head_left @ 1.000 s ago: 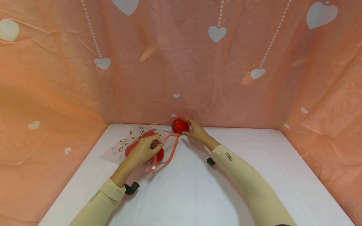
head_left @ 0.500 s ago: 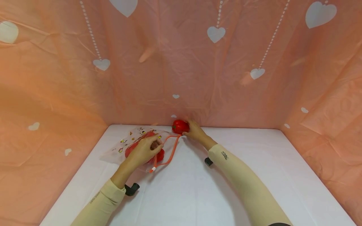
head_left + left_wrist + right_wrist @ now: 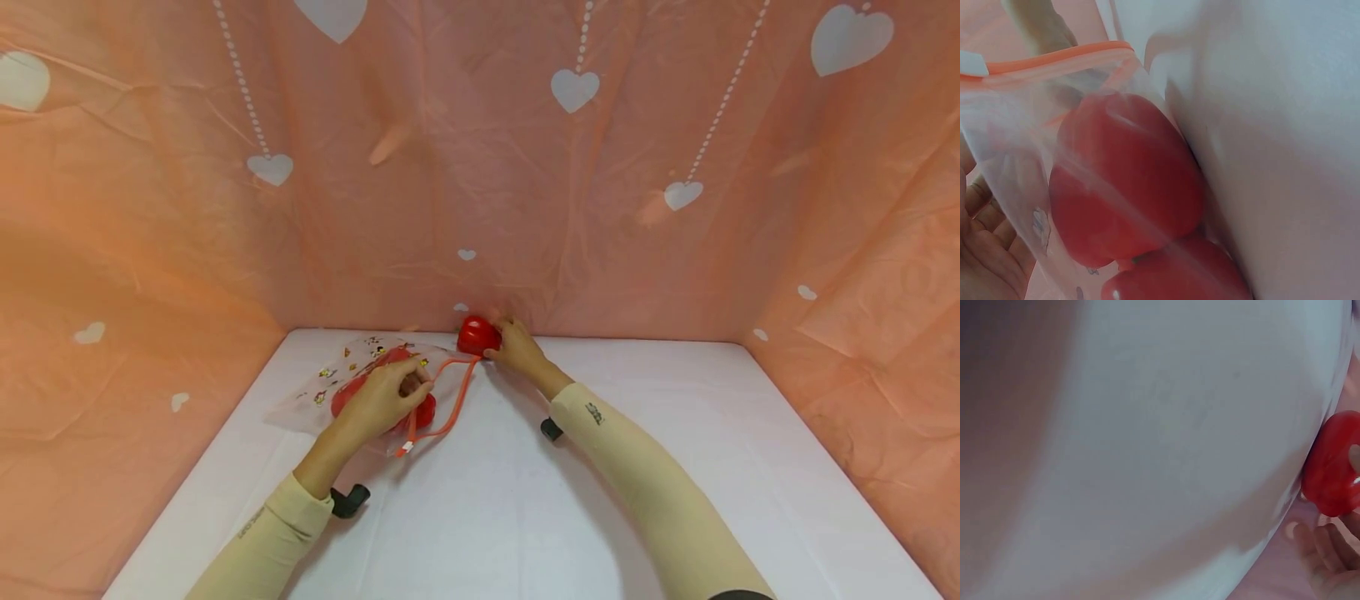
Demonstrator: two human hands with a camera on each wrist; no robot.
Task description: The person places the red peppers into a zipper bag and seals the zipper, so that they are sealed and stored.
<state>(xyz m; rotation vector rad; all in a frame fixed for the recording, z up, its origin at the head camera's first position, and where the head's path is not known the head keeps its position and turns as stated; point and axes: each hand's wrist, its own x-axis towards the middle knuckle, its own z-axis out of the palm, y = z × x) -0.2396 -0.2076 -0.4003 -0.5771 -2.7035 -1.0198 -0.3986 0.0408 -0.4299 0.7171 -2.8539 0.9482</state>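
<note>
Sleeve (image 3: 594, 413) marks too small to read; bag (image 3: 347, 368) bears small cartoon prints. Pepper (image 3: 477, 336) lies at the table's (image 3: 525, 500) back, just beyond the bag's mouth — stem unseen, so its pointing and long axis can't be told. Right hand (image 3: 521, 347) narrowed, thumb and fingertip holding the pepper. Left hand (image 3: 381, 397) curled, pinching the bag's lip — red peppers (image 3: 1125, 181) inside.
</note>
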